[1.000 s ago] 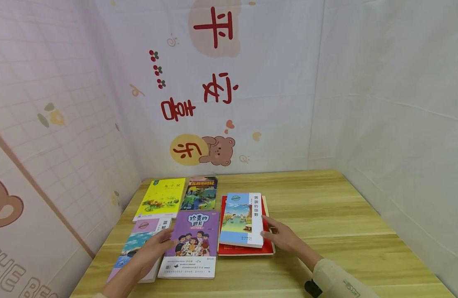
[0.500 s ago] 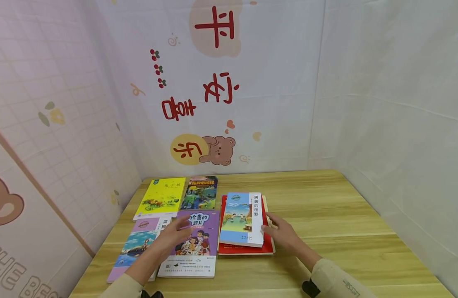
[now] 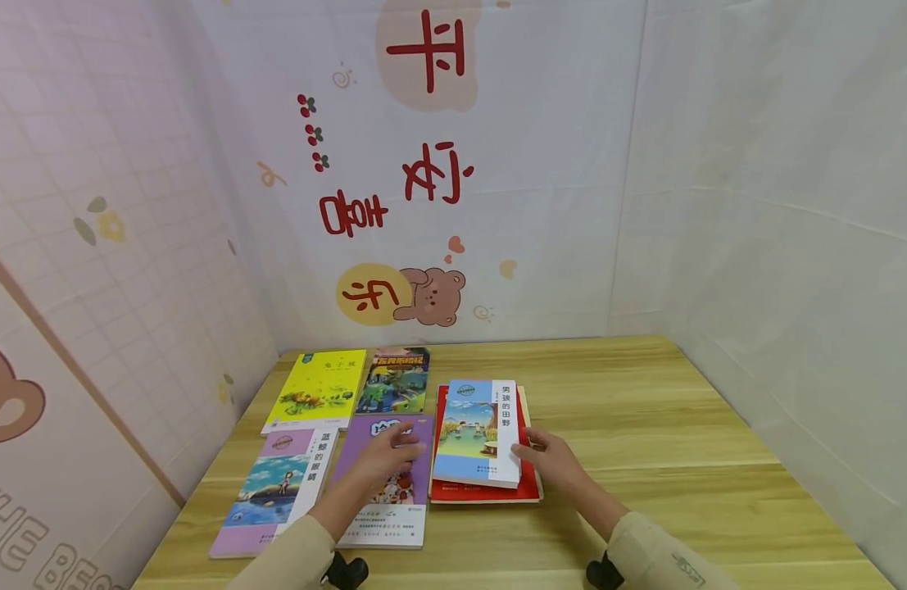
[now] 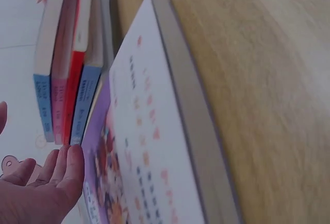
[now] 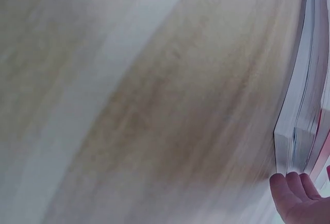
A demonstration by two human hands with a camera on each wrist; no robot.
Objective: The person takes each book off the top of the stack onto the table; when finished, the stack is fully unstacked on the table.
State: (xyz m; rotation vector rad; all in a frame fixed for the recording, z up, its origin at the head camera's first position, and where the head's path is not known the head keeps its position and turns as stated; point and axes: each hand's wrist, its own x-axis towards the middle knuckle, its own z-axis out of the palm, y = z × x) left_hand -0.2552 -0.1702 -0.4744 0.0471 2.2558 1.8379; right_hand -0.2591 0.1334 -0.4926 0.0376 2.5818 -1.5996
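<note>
In the head view my left hand (image 3: 383, 460) is over the purple picture book (image 3: 383, 524), hiding part of its cover. Its fingers point toward the left side of a book stack, straight and loosely spread, holding nothing. The stack has a light-blue book (image 3: 469, 430) on top and a wider red book (image 3: 528, 485) showing beneath. My right hand (image 3: 560, 465) is at the stack's right edge, thumb near the top book's corner. In the left wrist view, blue, pink and red spines (image 4: 73, 95) show. In the right wrist view the right fingertips (image 5: 295, 182) reach the page edges.
A purple-and-blue book (image 3: 272, 496) lies at the front left. Behind it are a yellow book (image 3: 316, 389) and a dark comic-style book (image 3: 396, 381). The wooden table (image 3: 682, 467) extends to the right, with printed cloth walls (image 3: 541, 164) at the back and sides.
My left hand has moved right, from over the purple-and-blue book to over the purple book near the stack. The right hand stays at the stack's right edge. The books have not visibly moved.
</note>
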